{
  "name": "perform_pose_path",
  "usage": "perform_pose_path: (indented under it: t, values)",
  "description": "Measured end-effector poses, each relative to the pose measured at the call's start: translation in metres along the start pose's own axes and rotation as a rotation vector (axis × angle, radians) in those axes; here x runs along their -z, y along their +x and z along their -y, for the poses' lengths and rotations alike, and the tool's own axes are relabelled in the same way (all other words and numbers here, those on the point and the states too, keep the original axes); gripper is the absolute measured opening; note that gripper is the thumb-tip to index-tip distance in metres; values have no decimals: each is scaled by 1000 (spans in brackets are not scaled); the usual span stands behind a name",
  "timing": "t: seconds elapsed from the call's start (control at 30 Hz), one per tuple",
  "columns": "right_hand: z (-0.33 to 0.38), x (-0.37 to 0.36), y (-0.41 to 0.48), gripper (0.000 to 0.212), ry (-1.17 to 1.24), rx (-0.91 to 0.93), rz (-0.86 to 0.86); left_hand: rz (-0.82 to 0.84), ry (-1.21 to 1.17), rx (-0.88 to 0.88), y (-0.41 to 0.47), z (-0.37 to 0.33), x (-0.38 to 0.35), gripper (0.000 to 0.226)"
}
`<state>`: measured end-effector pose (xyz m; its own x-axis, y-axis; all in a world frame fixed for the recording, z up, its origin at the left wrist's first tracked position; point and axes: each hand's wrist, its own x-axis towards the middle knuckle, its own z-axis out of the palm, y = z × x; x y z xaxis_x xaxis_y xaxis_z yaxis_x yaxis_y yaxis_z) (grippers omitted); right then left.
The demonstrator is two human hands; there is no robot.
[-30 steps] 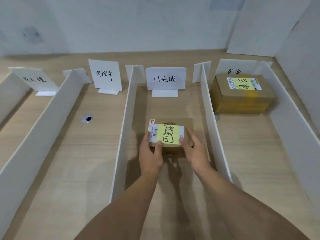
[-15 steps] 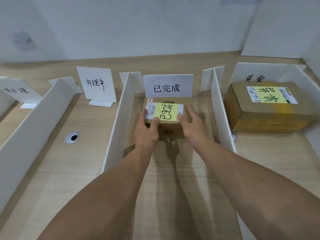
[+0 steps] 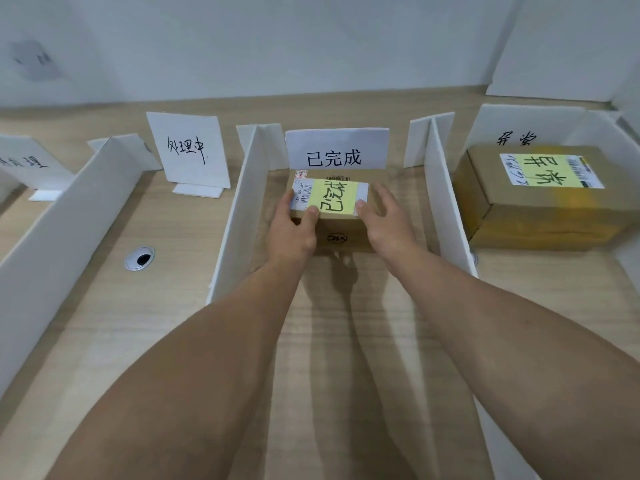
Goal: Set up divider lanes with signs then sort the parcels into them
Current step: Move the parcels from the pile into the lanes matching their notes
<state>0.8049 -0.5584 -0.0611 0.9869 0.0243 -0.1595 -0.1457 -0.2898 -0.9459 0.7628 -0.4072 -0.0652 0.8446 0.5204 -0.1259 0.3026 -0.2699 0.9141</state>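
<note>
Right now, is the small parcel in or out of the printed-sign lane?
In: the small parcel sits between two white dividers, before the printed sign.

Two parcels (image 3: 346, 233) (image 3: 547, 209), four signs (image 3: 20, 161) (image 3: 188, 150) (image 3: 336, 147) (image 3: 512, 133), two hands (image 3: 291, 233) (image 3: 388, 223)
</note>
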Motion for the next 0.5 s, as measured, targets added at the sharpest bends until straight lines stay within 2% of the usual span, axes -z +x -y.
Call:
perform_pose_path:
  t: [0.17, 0.27, 0.5]
  values:
    - [12, 8, -11, 60, 19, 5, -26, -33, 8, -28, -13, -16, 7, 63]
    - [21, 19, -29, 54, 60, 86, -42, -47, 16, -111, -32, -27, 20, 68]
    - [60, 32, -111, 46, 25, 192, -13, -87, 31, -290, -118, -58, 85, 62]
